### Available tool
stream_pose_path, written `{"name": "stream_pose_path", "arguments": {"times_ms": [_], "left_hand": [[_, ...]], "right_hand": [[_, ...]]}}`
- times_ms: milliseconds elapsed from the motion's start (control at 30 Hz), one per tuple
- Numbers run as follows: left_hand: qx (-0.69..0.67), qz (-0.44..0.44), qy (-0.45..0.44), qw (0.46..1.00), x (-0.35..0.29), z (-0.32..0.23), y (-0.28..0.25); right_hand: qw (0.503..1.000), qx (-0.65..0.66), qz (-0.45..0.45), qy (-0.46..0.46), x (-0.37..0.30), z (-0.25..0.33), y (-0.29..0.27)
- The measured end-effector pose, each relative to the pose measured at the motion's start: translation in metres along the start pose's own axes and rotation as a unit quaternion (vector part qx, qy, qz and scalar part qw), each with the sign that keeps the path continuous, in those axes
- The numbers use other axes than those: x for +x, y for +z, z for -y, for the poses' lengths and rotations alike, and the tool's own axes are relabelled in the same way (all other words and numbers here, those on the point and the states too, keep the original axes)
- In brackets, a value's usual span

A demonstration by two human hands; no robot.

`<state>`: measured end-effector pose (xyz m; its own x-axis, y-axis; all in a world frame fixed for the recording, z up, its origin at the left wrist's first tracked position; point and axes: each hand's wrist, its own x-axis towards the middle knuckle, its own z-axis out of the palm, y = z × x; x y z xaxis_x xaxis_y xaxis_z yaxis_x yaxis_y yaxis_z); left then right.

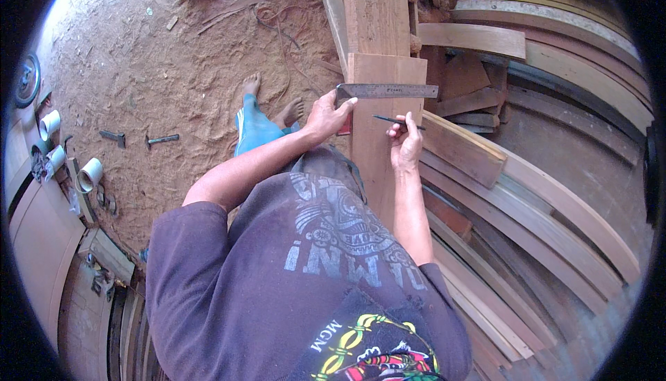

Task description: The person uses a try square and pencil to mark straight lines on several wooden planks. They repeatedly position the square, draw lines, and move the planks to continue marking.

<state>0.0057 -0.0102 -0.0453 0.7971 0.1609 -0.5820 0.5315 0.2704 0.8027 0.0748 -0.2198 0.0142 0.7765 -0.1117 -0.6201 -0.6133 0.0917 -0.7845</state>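
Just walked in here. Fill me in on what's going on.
A person is bent over a board, with a metal square laid across it. The left hand holds the square at its left end, while the right hand holds a dark pencil just below it. Whether the tip touches the wood is too small to tell. More lumber lies off to the right.

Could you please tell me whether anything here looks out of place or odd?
Two hammer-like tools lie loose on the littered ground, left of the bare feet, which looks untidy. Nothing seems amiss with the metal square in the left hand or the pencil-like tool in the right hand.
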Motion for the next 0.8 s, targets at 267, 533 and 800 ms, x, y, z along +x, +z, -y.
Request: {"name": "stream_pose_path", "arguments": {"times_ms": [267, 533, 800], "left_hand": [[0.016, -0.023, 0.015, 0.999, -0.003, -0.007, 0.000], [0.037, -0.022, -0.004, 0.999, 0.005, -0.002, 0.000], [0.028, -0.013, -0.016, 0.999, 0.006, -0.002, -0.001]], "right_hand": [[0.999, 0.038, -0.009, 0.003, -0.002, -0.015, -0.011], [1.000, 0.024, -0.006, -0.003, -0.001, -0.014, -0.011], [1.000, 0.017, -0.008, -0.012, -0.006, -0.013, -0.008]]}}
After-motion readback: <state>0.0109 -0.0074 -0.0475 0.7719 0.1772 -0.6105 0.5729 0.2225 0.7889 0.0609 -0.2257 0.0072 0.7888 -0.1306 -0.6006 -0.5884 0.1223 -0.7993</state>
